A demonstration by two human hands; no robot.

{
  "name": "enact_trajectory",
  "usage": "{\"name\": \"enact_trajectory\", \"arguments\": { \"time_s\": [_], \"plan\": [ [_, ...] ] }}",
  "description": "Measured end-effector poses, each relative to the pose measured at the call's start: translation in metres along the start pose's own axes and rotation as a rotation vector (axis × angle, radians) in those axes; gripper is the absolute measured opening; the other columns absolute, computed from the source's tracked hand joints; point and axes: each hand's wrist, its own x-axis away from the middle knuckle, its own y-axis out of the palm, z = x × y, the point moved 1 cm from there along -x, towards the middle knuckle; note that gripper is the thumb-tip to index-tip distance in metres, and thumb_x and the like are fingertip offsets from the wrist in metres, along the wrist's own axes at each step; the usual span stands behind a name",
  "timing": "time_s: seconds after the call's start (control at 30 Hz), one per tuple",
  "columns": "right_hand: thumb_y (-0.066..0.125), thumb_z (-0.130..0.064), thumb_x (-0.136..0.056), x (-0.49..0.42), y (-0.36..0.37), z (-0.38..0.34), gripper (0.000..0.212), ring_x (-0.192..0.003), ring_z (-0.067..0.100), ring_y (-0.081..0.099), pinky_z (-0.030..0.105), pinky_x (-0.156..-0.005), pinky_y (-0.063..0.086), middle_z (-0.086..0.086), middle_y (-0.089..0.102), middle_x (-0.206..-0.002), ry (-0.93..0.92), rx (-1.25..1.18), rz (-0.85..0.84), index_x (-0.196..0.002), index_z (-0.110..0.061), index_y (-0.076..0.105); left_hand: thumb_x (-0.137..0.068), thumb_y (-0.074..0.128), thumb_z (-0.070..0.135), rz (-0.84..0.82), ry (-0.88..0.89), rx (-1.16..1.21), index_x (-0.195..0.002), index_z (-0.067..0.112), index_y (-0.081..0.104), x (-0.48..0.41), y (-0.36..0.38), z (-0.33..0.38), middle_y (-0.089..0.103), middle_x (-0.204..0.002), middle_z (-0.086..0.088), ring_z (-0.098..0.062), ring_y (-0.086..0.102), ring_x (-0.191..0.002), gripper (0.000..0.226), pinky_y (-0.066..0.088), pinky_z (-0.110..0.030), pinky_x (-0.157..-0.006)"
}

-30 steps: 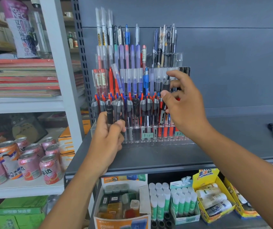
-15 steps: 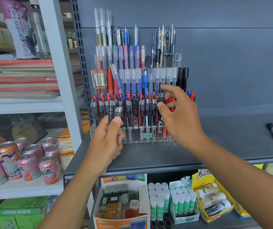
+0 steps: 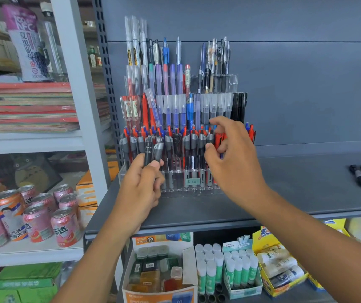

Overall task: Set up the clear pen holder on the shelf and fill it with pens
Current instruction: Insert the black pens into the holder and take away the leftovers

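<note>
Since a second ago, right hand [image 3: 232, 158] dropped from upper tier to front row of clear pen holder [image 3: 175, 186] on shelf [image 3: 306, 193], fingers loosely pinched at pen tops, holding nothing certain. Left hand [image 3: 141, 184] closed around spare pens [image 3: 152, 150], upright, just left of the nearly full front row.

Left white shelving unit [image 3: 72, 84]: a stack of red and multicoloured notebooks [image 3: 30, 106] lies flat on the upper level, with a purple juice pouch [image 3: 25, 38] standing upright behind it. Level below: pink and orange drink cans [image 3: 33, 217] grouped upright, close together. Beneath them, green cartons [image 3: 22, 283].

Lower grey shelf: an open box of ink bottles [image 3: 157, 274] at left; glue sticks [image 3: 205, 267] with white caps standing just beside it; a small display box of further glue sticks [image 3: 240, 272]; a yellow box holding rolls laid on their sides [image 3: 280, 270] at right.
</note>
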Motion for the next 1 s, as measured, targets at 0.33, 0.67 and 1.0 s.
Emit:
{"name": "enact_trajectory", "arguments": {
  "time_s": [0.33,0.67,1.0],
  "plan": [
    [0.056,-0.029,-0.098,0.013,0.028,-0.031,0.013,-0.074,0.000,0.055,0.022,-0.069,0.043,-0.012,0.061,-0.089,0.036,-0.337,-0.321,-0.101,-0.024,0.067,-0.097,0.043,0.042,-0.119,0.182,-0.053,-0.075,0.033,0.057,0.005,0.000,0.004,0.051,-0.061,-0.008,-0.016,0.036,-0.042,0.029,0.029,-0.027,-0.038],
    [0.043,-0.019,-0.104,-0.009,0.000,-0.030,0.015,-0.075,0.026,0.069,0.039,-0.063,0.062,0.014,0.064,-0.092,0.119,-0.598,-0.142,-0.097,-0.019,0.055,-0.091,0.045,0.050,-0.031,0.118,-0.040,-0.102,0.029,0.069,0.001,-0.002,0.000,0.048,-0.056,-0.006,-0.010,0.032,-0.036,0.033,0.027,-0.018,-0.037],
    [0.056,-0.015,-0.099,-0.039,-0.025,-0.005,0.022,-0.059,0.006,0.055,0.050,-0.064,0.058,-0.016,0.055,-0.063,0.039,-0.421,0.072,-0.105,-0.033,0.045,-0.103,0.033,0.014,0.045,-0.055,0.042,-0.086,0.012,0.051,-0.005,0.000,-0.002,0.044,-0.058,-0.005,-0.014,0.022,-0.040,0.025,0.014,-0.024,-0.044]
  ]
}}
